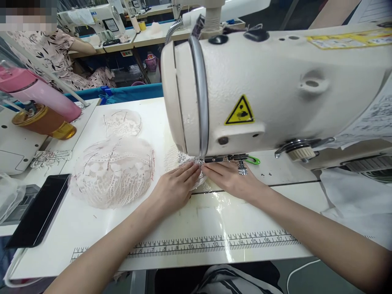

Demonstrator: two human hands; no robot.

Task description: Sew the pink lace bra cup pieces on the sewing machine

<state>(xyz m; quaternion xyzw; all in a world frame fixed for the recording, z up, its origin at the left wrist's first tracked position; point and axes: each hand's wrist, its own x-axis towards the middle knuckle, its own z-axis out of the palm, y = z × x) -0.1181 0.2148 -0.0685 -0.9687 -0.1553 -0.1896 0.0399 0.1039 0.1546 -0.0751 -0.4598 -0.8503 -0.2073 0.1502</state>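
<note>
My left hand [174, 185] lies flat with its fingers stretched out on a small piece of white lace fabric [199, 181] beside the needle of a sewing machine [263, 81]. From the other side, my right hand [231, 177] rests low by the presser foot, its fingers extended toward the same lace. Between the two sets of fingertips the fabric shows a dark pattern; much of it is hidden by the hands and machine head. A heap of pale lace pieces [113, 175] with loose dark and red threads sits left of my left hand.
A smaller lace piece [122, 122] lies behind the heap. At left are a black phone [39, 210], a pink bottle [45, 92] and an amber cup [45, 120]. A ruler strip [214, 245] runs along the front edge. A person [52, 57] sits beyond at another machine.
</note>
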